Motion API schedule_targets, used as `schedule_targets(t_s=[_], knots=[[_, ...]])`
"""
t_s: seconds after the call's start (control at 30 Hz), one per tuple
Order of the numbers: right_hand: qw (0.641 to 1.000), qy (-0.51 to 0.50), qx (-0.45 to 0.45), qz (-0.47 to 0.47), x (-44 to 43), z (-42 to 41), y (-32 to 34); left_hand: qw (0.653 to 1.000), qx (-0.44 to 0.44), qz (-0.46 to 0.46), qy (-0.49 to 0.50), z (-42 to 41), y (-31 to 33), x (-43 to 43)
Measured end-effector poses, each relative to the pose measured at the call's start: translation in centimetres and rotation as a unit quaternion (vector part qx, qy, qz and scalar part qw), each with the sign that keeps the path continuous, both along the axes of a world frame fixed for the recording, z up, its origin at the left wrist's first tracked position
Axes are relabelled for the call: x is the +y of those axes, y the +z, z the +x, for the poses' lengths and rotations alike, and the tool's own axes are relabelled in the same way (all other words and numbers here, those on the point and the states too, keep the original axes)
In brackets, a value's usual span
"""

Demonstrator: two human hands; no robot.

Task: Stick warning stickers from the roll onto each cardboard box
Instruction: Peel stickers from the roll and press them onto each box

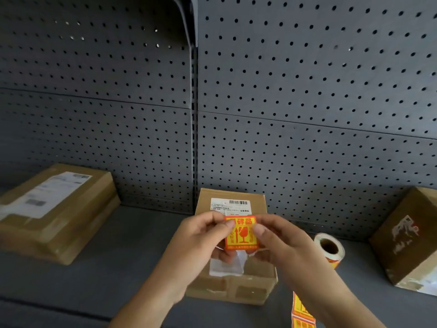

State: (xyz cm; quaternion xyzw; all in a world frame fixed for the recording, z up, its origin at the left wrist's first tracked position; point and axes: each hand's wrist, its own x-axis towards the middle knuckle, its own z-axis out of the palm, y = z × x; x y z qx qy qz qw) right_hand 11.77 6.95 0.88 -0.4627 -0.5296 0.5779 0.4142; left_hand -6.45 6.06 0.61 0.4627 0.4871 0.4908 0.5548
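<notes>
An orange and yellow warning sticker point(240, 233) is pinched between my left hand point(201, 240) and my right hand point(279, 240), held just above the middle cardboard box point(250, 282). That box has a white barcode label at its far end. The sticker roll point(329, 247) lies on its side to the right of the box, and a loose strip of stickers point(301, 313) trails from it toward the bottom edge. A flat cardboard box point(56, 214) with a shipping label sits at the left, and a third box point(409, 237) stands at the right edge.
All boxes rest on a dark grey shelf point(118, 275). A grey pegboard wall point(283, 102) rises directly behind them, split by a vertical slotted post in the middle.
</notes>
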Motion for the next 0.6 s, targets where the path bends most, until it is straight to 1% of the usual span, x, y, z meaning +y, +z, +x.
schedule_targets(t_s=[0.1,0.17,0.27,0.37,0.43,0.6], knots=[[0.999,0.002,-0.02,-0.025,1.7,-1.3,0.0,0.999,0.052,0.004,-0.005,-1.1,-0.4,1.0],[0.998,0.001,-0.055,-0.014,2.9,-2.1,0.0,0.99,0.135,0.026,0.012,-2.0,-0.8,2.1],[0.993,-0.002,-0.119,0.022,5.1,-3.5,-0.1,0.952,0.29,0.076,0.055,-3.2,-1.7,4.4],[0.985,-0.003,-0.168,0.05,7.6,-4.9,-0.9,0.915,0.378,0.106,0.096,-4.0,-2.4,7.2],[0.979,-0.01,-0.195,0.053,9.2,-5.7,-1.3,0.907,0.396,0.101,0.099,-4.5,-2.8,9.0],[0.975,-0.026,-0.216,0.043,12.2,-7.0,-2.5,0.933,0.342,0.035,0.108,-5.4,-3.9,11.8]])
